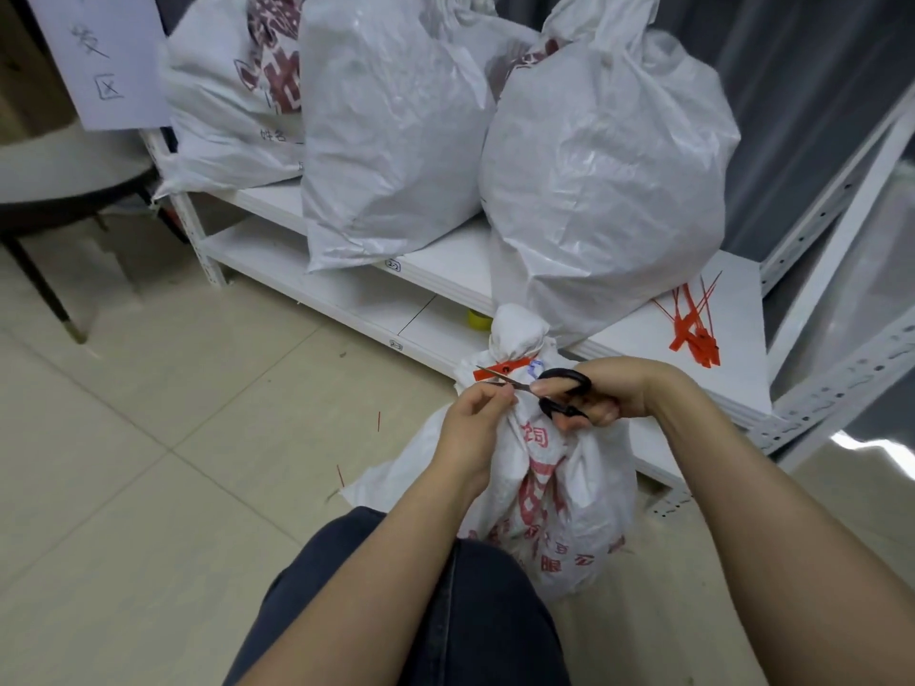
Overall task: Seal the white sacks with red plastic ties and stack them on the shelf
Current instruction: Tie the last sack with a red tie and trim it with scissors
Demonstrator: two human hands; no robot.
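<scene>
On the floor before the white shelf [733, 368] stands a white sack [569, 487], its neck cinched by a red tie [500, 369]. The right hand [619, 393] grips black scissors [569, 376], blades at the tie, while the left hand [470, 423] pinches the sack's neck beside them. 3 tied sacks [396, 141] and spare red ties [690, 334] sit on the shelf.

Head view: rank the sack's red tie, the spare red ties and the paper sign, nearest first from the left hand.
1. Sack's red tie, at the left hand's fingertips.
2. Spare red ties, right, on the shelf.
3. Paper sign, far upper left.
</scene>
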